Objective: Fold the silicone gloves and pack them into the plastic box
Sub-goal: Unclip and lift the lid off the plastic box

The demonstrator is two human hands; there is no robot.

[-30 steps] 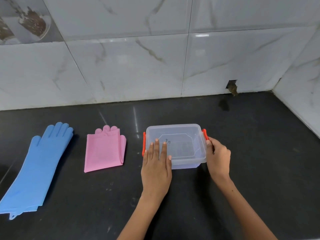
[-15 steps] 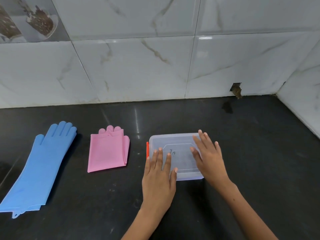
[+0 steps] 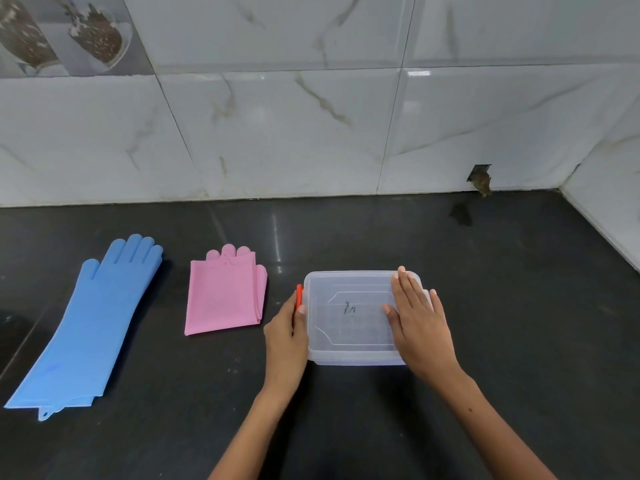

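The clear plastic box (image 3: 349, 355) stands on the black counter with its lid (image 3: 346, 289) on. My right hand (image 3: 420, 327) lies flat on the right part of the lid, fingers straight. My left hand (image 3: 285, 337) is at the box's left side, with the thumb on the lid's edge and the fingers curled at the orange clip (image 3: 299, 294). The clip on the right side is hidden under my right hand. A folded pink silicone glove (image 3: 223, 296) lies to the left of the box. Further left, long blue silicone gloves (image 3: 93, 323) lie flat and unfolded.
The black counter (image 3: 502, 323) ends at a white marble-tile wall (image 3: 311, 133) behind and at a side wall (image 3: 609, 209) on the right. A small broken hole (image 3: 480, 178) sits low in the back wall.
My left hand has slid off the lid to the orange clip on the box's left side. My right hand came from the right clip onto the lid and now lies flat there.
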